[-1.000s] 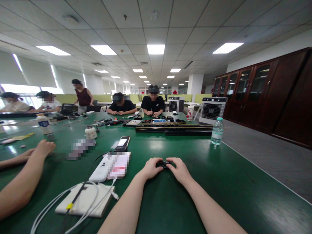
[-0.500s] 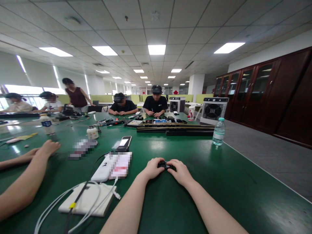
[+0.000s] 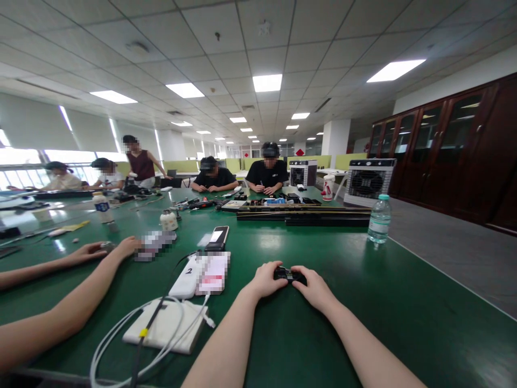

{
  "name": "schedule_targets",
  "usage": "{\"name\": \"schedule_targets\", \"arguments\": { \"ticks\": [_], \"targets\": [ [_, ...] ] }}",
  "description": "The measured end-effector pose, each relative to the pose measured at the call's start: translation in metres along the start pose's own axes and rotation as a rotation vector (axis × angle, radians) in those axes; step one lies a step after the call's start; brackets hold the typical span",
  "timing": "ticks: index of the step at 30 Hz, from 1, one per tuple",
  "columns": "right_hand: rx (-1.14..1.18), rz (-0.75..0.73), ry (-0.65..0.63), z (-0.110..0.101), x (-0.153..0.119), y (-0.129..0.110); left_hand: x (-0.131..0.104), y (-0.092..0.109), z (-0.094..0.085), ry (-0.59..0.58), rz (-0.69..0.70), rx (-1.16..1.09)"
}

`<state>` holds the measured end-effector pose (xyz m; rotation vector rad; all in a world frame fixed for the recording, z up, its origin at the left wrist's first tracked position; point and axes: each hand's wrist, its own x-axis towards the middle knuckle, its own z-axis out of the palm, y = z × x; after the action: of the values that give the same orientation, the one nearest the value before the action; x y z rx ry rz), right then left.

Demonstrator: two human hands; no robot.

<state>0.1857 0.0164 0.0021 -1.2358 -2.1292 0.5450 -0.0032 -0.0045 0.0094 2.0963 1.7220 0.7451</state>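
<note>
A small black device (image 3: pixel 289 275) with a paler patch at its middle is held low over the green table (image 3: pixel 266 242). My left hand (image 3: pixel 266 279) grips its left end, thumb toward me and fingers over the far side. On its right end, my right hand (image 3: pixel 314 285) is closed in the same way. Both palms and parts of the device's ends are hidden by the fingers. The exact kind of device is too small to make out.
To my left lie a white power bank (image 3: pixel 186 277), a phone (image 3: pixel 217 238) and a white box (image 3: pixel 165 326) with looped cables. A water bottle (image 3: pixel 379 219) stands at the right. Black rails (image 3: pixel 327 220) lie farther back. A neighbour's hand (image 3: pixel 128 246) reaches in from the left.
The whole view has shifted, so things sit farther right. My hands stay closed on the black device. The neighbour's hands have moved, one now by a blurred item.
</note>
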Motion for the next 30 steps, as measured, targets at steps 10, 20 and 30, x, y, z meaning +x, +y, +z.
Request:
{"name": "schedule_targets", "arguments": {
  "ticks": [10,20,30],
  "targets": [
    [0.016,-0.004,-0.003,0.0013,0.002,0.0034,0.0014,0.004,0.0001,0.002,0.03,0.087],
    [0.021,-0.016,0.003,0.0056,0.0038,0.0089,0.0006,0.0078,0.0005,-0.004,0.042,0.134],
    [0.015,-0.01,0.005,0.0045,0.0036,0.0075,0.0009,0.0069,0.0,-0.01,0.049,0.141]
  ]
}}
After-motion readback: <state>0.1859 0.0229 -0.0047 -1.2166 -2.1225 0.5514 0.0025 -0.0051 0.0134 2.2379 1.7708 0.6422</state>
